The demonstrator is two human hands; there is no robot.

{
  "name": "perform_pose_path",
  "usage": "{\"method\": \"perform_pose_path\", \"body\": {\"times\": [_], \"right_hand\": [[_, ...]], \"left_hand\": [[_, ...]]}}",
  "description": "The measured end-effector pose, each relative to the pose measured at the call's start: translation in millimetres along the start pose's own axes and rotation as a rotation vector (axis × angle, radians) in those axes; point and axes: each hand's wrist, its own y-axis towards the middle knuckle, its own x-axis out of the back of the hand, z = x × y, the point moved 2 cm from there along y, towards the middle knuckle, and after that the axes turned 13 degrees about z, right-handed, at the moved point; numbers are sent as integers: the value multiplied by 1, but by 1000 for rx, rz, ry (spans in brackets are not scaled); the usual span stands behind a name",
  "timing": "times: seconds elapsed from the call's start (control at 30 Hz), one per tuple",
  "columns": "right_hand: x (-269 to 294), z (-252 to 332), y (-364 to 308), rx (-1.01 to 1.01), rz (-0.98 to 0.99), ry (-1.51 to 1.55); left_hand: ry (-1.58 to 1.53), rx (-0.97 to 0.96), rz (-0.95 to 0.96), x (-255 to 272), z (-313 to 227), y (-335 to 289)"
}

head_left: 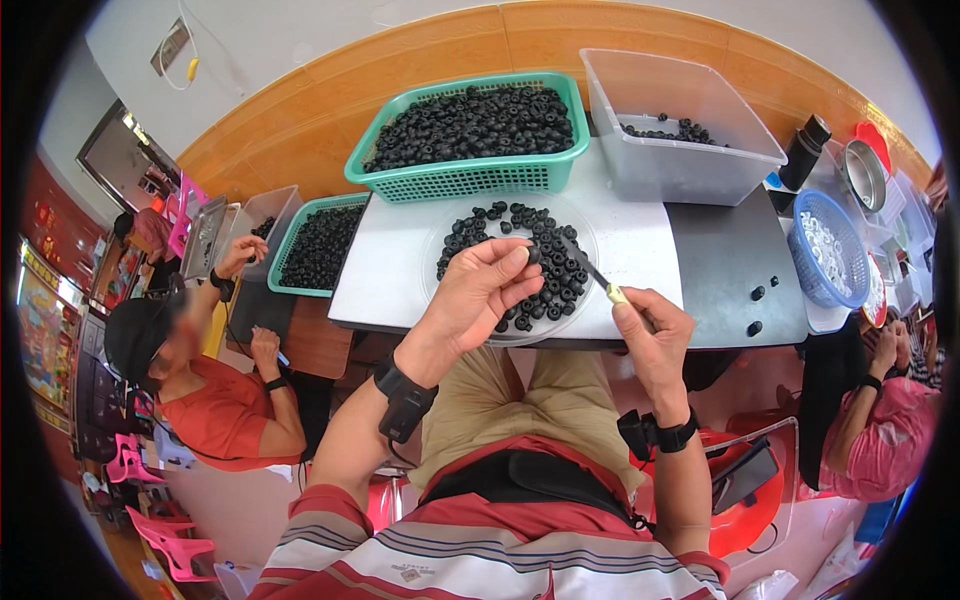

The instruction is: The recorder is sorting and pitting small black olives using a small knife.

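Between the thumb and fingers of my left hand (pixel 484 290) is a small round black part (pixel 533 254). My right hand (pixel 652 335) grips a knife (pixel 616 294) by its pale handle. The dark blade (pixel 585 263) points up and left, its tip close to the black part; whether they touch I cannot tell. Below both hands lies a clear round tray (pixel 440 290) with many more black parts (pixel 560 287) heaped in it. A dark band with a small box sits on each of my wrists.
Behind the tray stand a green basket (pixel 480 178) full of black parts and a clear plastic bin (pixel 690 170) holding a few. Three loose black parts (pixel 756 327) lie on the dark tabletop at right, near a blue basket (pixel 828 290). People (pixel 225 410) work on both sides.
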Motion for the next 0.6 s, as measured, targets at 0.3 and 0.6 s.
{"method": "perform_pose_path", "body": {"times": [0.3,0.6], "right_hand": [[-16,25,2,137,110,-152],[-9,0,9,10,-81,-83]], "left_hand": [[-70,13,102,-14,9,-8],[-90,-14,209,-30,9,-21]]}}
